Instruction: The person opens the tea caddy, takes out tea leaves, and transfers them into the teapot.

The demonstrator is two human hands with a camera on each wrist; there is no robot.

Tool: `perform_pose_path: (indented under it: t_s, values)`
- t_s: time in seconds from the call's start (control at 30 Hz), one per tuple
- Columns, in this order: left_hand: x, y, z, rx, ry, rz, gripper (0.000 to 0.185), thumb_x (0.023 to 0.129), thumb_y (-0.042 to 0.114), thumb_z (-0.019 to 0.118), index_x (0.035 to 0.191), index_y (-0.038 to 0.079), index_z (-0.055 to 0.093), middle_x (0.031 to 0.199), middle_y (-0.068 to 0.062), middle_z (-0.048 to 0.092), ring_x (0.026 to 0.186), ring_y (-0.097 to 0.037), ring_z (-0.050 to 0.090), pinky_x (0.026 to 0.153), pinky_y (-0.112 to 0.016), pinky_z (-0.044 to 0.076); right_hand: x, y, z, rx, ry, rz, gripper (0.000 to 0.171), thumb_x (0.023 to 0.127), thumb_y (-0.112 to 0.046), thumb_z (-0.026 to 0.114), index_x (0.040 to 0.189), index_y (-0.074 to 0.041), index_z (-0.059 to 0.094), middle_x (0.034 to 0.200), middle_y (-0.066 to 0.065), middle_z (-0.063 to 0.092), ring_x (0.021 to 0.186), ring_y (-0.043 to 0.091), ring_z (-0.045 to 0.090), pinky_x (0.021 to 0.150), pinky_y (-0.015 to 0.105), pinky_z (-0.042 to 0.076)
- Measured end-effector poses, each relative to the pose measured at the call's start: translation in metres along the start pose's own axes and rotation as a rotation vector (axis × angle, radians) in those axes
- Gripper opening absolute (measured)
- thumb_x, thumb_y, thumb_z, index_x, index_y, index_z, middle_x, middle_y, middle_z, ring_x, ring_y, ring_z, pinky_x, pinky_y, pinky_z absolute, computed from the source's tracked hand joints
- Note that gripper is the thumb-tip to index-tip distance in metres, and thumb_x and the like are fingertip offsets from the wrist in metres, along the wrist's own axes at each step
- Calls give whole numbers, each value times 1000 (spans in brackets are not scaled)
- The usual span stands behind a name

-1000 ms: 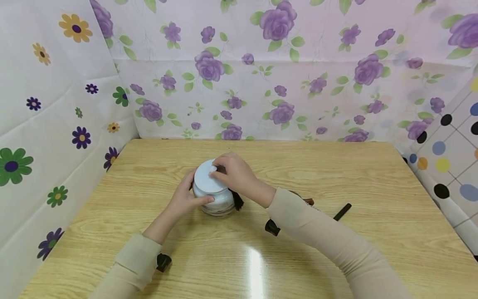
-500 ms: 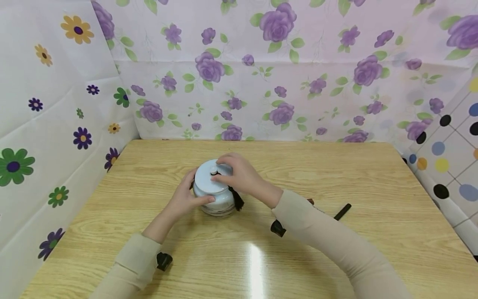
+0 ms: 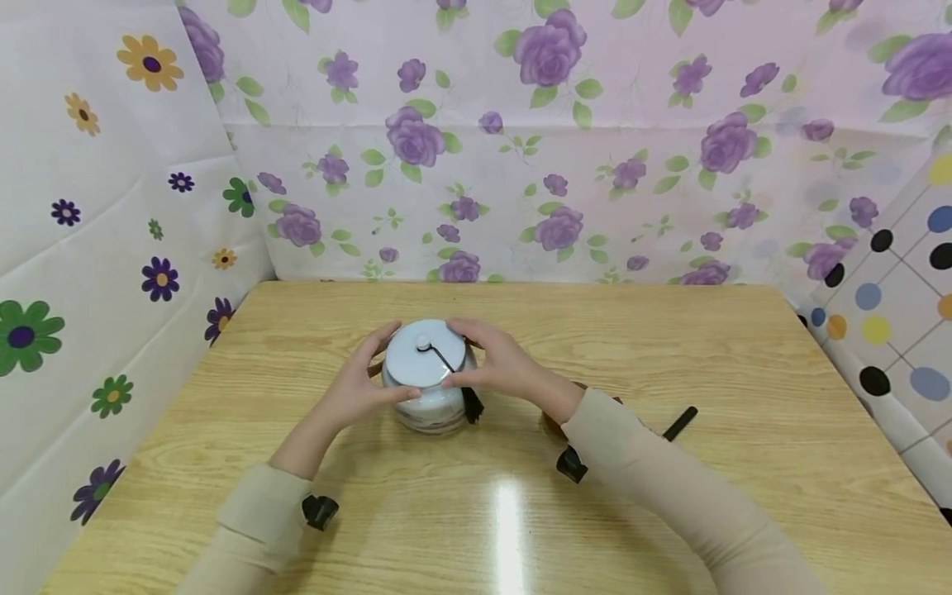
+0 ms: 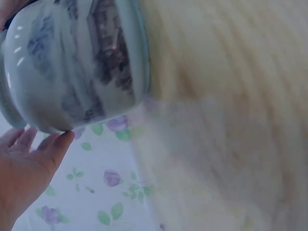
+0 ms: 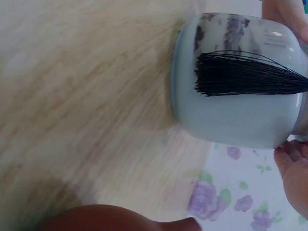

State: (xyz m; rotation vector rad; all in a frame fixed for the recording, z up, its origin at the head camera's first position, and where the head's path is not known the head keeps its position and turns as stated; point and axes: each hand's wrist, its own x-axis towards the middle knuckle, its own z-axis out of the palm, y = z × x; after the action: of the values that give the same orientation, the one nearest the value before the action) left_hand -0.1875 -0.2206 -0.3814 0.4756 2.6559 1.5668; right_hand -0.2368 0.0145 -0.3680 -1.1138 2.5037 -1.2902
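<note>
A white lidded jar [image 3: 431, 413] stands on the table between both hands. Its pale flat lid [image 3: 407, 365] is on, and a black tassel [image 3: 472, 405] hangs from the lid's knob down the right side. My left hand [image 3: 359, 387] holds the left shoulder, thumb in front and fingers behind. On the opposite side my right hand [image 3: 506, 365] grips near the lid's edge, its thumb in front over the tassel cord. Grey-blue landscape painting on the jar [image 4: 72, 67] shows in the left wrist view, where the left fingertips [image 4: 62, 139] meet the shoulder.
Right of the jar, partly behind the right forearm, sits a reddish-brown rounded vessel [image 3: 554, 423]; in the right wrist view its curved side ends in a short spout [image 5: 185, 224]. A thin dark stick [image 3: 680, 423] lies farther right. Flower-printed sheets rise behind the wooden table [image 3: 416, 537].
My right hand has let go of the lid's knob and moved right and down to the jar's right side. The left hand stays at the left side, its fingers shifted slightly.
</note>
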Motion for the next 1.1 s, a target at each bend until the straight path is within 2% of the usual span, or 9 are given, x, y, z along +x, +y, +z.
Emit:
perform_pose_path:
  t_s: [0.17,0.33,0.67,0.9,1.1]
  values:
    - [4,2,-4,11,-33,27,90,74,25,77,145,9,24,148,-10,29,136,-30,28,108,-56,29,-5,4,4,12,49,-59,81,74,-23,76,140,-1,35,144,16,37,130,27,40,105,35,41]
    - [5,3,-5,17,-43,21,86,76,24,75,145,10,26,148,-11,29,136,-30,27,108,-56,29,-7,8,10,5,115,-91,80,73,-22,77,139,-1,37,143,16,39,129,28,42,102,36,43]
    - [7,6,-7,21,-54,-4,84,75,27,76,144,14,29,149,-10,29,137,-31,26,107,-58,28,-9,4,16,-44,177,-60,80,71,-27,77,137,-2,40,142,13,41,131,27,40,102,39,42]
    - [9,7,-11,26,-78,-11,84,76,26,75,145,12,28,149,-12,28,137,-33,26,107,-60,27,-11,3,20,-18,205,-39,80,71,-27,77,138,-5,39,142,13,40,130,26,41,101,37,43]
    - [8,10,-10,17,-91,11,85,75,23,76,145,11,28,149,-13,27,137,-33,25,107,-60,26,-15,4,23,-4,232,-52,81,71,-26,77,139,-5,38,143,13,39,130,26,41,99,35,45]
